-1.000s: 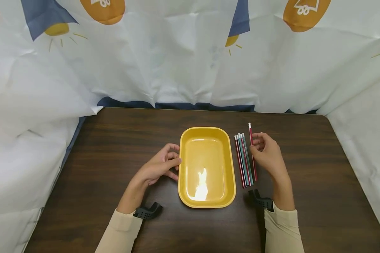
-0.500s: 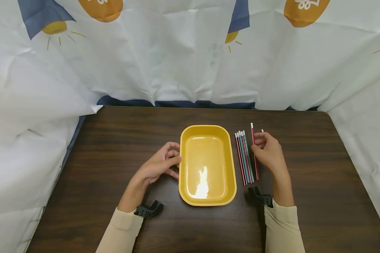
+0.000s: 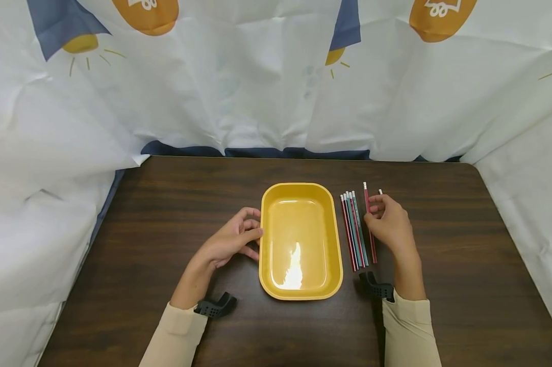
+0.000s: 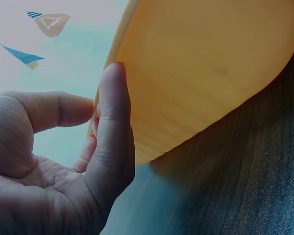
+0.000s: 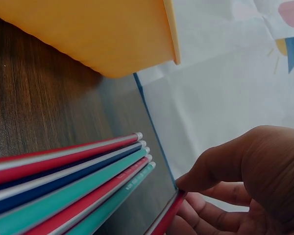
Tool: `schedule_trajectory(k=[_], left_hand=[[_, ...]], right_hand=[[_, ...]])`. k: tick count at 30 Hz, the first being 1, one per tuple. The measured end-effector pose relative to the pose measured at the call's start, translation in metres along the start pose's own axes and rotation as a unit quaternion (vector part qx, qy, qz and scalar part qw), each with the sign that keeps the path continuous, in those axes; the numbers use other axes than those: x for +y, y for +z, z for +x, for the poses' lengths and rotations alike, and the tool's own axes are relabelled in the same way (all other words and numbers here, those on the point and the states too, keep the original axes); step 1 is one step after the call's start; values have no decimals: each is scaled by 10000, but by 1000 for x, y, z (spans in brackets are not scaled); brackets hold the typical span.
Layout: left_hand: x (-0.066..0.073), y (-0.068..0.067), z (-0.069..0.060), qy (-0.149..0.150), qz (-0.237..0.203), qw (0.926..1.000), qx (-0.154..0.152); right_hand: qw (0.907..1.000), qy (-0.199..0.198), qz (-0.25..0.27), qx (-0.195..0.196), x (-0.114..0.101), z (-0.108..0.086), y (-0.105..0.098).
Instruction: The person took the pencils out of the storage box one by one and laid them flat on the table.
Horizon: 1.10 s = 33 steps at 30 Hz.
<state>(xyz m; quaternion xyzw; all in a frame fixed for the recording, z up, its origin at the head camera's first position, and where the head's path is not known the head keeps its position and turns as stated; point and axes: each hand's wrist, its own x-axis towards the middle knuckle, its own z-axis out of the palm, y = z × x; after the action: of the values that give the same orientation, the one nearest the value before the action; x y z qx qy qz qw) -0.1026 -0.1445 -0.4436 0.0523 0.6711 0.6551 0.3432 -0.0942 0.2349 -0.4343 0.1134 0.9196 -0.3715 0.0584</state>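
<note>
A yellow rectangular tray point(image 3: 301, 239) lies on the table, with a shiny bare inside. My left hand point(image 3: 232, 237) holds its left rim, thumb at the edge and fingers along the outer wall, as the left wrist view point(image 4: 112, 122) confirms. Right of the tray lies a row of several pencils point(image 3: 354, 232) in red, dark blue and teal, with white erasers at the far end. My right hand point(image 3: 391, 221) pinches a red pencil point(image 3: 373, 247) between thumb and fingers, just right of that row. Behind the fingers, the white end of another pencil point(image 3: 380, 191) shows; its rest is hidden.
Everything stands on a dark wood-grain table point(image 3: 459, 255). A white printed curtain point(image 3: 267, 92) hangs along its far edge and both sides. Each wrist wears a black strap mount point(image 3: 216, 306).
My right hand has shifted the red pencil slightly right, widening its gap from the row. Another pencil's white end now shows more beyond the fingers. The left hand and tray stay put.
</note>
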Motion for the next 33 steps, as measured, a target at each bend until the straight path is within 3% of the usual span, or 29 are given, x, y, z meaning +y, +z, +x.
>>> schedule_trajectory(k=[14,33], left_hand=[[0,-1,1,13,42,10000,-34],[1,0,-1,66,45,10000,-21]], right_hand=[[9996,-20,-281,-56,1,-1,-1],[9989,-290,85,353,3,-6,-14]])
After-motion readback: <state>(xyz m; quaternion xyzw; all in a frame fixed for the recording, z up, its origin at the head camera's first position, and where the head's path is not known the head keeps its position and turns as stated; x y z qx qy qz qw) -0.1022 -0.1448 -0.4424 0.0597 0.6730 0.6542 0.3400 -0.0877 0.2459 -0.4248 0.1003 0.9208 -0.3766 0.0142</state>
